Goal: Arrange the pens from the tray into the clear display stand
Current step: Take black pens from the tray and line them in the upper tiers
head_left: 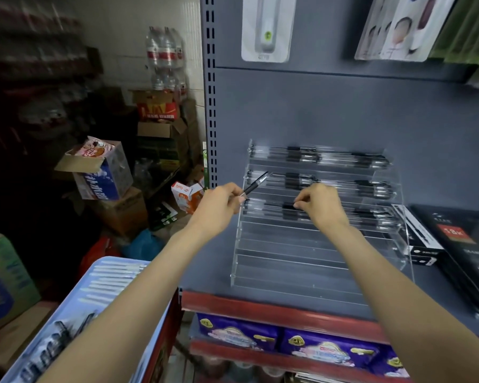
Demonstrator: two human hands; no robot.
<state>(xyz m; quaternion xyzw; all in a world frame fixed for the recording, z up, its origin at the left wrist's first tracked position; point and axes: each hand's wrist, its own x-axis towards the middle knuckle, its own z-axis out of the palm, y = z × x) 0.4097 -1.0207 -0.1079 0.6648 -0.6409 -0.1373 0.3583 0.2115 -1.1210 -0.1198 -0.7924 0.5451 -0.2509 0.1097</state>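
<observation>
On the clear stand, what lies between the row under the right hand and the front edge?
In the head view, only empty clear tiers lie between the pen row at the right hand and the front edge of the display stand; no pens.

A grey metal shelf unit [343, 111] with a red-edged shelf [260, 306] is seen; cardboard boxes [161, 128] are stacked by a white tiled wall [116, 37].

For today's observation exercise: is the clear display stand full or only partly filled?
Partly filled: the clear display stand holds pens on its upper tiers only; lower tiers show none.
</observation>
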